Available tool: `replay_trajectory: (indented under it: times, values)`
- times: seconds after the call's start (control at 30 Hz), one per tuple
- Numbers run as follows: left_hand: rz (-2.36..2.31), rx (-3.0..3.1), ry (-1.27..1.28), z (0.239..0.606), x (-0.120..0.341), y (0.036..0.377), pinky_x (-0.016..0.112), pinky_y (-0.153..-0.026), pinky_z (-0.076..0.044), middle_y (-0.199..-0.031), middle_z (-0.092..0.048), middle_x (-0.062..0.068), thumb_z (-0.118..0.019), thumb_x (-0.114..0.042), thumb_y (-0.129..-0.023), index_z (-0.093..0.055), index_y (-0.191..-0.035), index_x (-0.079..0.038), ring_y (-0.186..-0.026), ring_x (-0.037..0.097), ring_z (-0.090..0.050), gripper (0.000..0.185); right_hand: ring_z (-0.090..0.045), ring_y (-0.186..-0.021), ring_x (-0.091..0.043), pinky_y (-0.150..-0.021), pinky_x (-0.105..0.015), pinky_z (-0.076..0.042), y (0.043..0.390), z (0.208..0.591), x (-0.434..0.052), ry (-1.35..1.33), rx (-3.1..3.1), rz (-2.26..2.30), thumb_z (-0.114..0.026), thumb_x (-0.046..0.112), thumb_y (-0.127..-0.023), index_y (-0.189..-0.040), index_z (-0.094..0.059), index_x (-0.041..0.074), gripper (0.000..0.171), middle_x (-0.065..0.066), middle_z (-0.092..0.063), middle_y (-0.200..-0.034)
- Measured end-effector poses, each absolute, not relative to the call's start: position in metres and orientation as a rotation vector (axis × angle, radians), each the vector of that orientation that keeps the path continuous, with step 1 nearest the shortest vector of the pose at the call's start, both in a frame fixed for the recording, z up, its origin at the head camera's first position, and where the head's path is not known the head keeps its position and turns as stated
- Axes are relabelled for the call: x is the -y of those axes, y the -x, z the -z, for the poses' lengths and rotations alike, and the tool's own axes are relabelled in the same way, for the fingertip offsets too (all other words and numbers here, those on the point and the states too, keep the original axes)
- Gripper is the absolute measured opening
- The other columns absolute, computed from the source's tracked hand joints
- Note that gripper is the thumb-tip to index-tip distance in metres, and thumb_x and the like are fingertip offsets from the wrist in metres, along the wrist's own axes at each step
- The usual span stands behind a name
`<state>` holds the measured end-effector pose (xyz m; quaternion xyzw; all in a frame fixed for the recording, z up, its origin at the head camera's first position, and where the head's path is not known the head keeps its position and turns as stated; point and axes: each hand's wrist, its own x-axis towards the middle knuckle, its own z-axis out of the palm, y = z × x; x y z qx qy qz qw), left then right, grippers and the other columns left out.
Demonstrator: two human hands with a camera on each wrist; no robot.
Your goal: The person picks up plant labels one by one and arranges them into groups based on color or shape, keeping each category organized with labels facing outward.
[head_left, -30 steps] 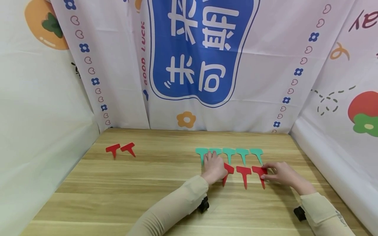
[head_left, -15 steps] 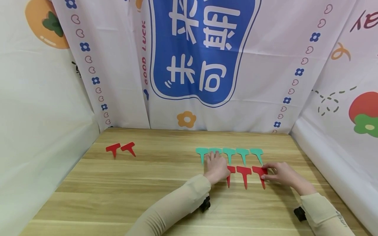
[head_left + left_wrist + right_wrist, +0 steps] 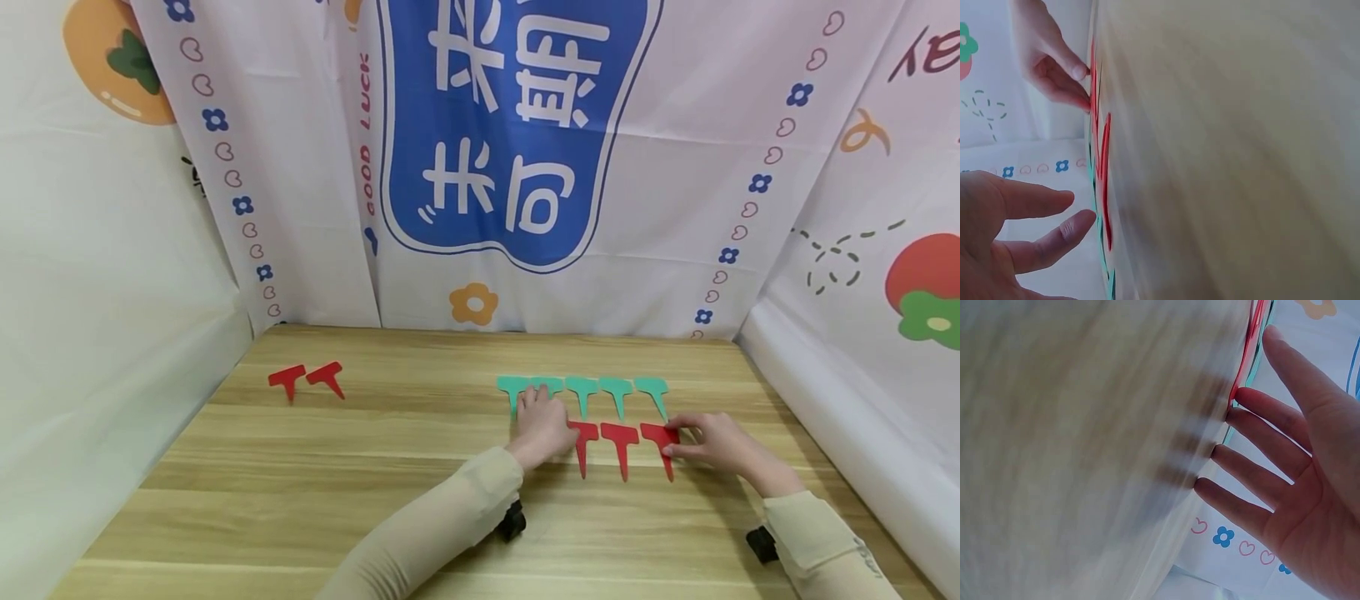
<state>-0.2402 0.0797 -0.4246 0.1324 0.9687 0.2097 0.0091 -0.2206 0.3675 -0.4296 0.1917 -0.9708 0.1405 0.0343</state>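
While the printed backdrop (image 3: pixel 517 150) hangs behind the wooden table (image 3: pixel 300 492), I work at its right half. Five green T-shaped tags (image 3: pixel 582 392) already lie in a neat row, and just below them I am building a red row — three red T-shaped tags (image 3: pixel 621 442) are down so far. Two more red tags (image 3: pixel 307 380) wait well apart at the far left edge, so I judge the red row a little over half done. My left hand (image 3: pixel 542 427) lies flat with straight fingers on the table, touching the leftmost red tag (image 3: pixel 582 437) of the row. My right hand (image 3: pixel 712 442) is spread too, fingertips pressing the rightmost red tag (image 3: pixel 660 438) — neither hand grips anything.
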Motion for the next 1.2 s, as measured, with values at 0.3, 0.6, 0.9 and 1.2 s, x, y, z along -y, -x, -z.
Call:
replay_trajectory:
  times: [0.3, 0.6, 0.9, 1.2]
  values:
    - [-0.746, -3.075, -0.428, 0.426, -0.055, 0.25, 0.053, -0.113, -0.024, -0.144, -0.043, 0.017, -0.067, -0.03, -0.085, -0.067, -0.086, -0.012, -0.134, 0.036, -0.034, 0.017, -0.064, -0.101, -0.036, -0.086, -0.051, -0.05, 0.221, 0.431, -0.368, -0.59, 2.986, -0.441, -0.075, 0.041, -0.077, -0.107, -0.069, 0.007, 0.045, -0.013, -0.071, -0.105]
    - [-0.759, -3.072, -0.428, 0.423, -0.02, 0.261, 0.056, -0.115, -0.017, -0.15, -0.034, 0.018, -0.062, -0.031, -0.088, -0.057, -0.127, -0.005, -0.14, 0.038, -0.027, 0.046, -0.065, -0.099, -0.034, -0.085, -0.05, -0.051, 0.222, 0.432, -0.369, -0.601, 2.972, -0.437, -0.075, 0.04, -0.078, -0.106, -0.07, 0.007, 0.043, -0.012, -0.071, -0.103]
    - [-0.75, -3.092, -0.376, 0.426, 0.012, 0.274, 0.058, -0.114, -0.015, -0.151, -0.032, 0.019, -0.061, -0.033, -0.091, -0.052, -0.132, -0.006, -0.141, 0.039, -0.024, 0.05, -0.065, -0.1, -0.035, -0.085, -0.051, -0.051, 0.221, 0.431, -0.368, -0.6, 2.975, -0.441, -0.075, 0.04, -0.078, -0.106, -0.07, 0.007, 0.043, -0.012, -0.071, -0.104]
    - [-0.749, -3.09, -0.295, 0.428, 0.047, 0.285, 0.06, -0.114, -0.012, -0.153, -0.027, 0.019, -0.059, -0.041, -0.091, -0.048, -0.136, -0.006, -0.142, 0.041, -0.019, 0.058, -0.064, -0.1, -0.034, -0.085, -0.051, -0.05, 0.221, 0.43, -0.368, -0.591, 2.982, -0.444, -0.075, 0.04, -0.077, -0.106, -0.069, 0.007, 0.044, -0.013, -0.071, -0.104]
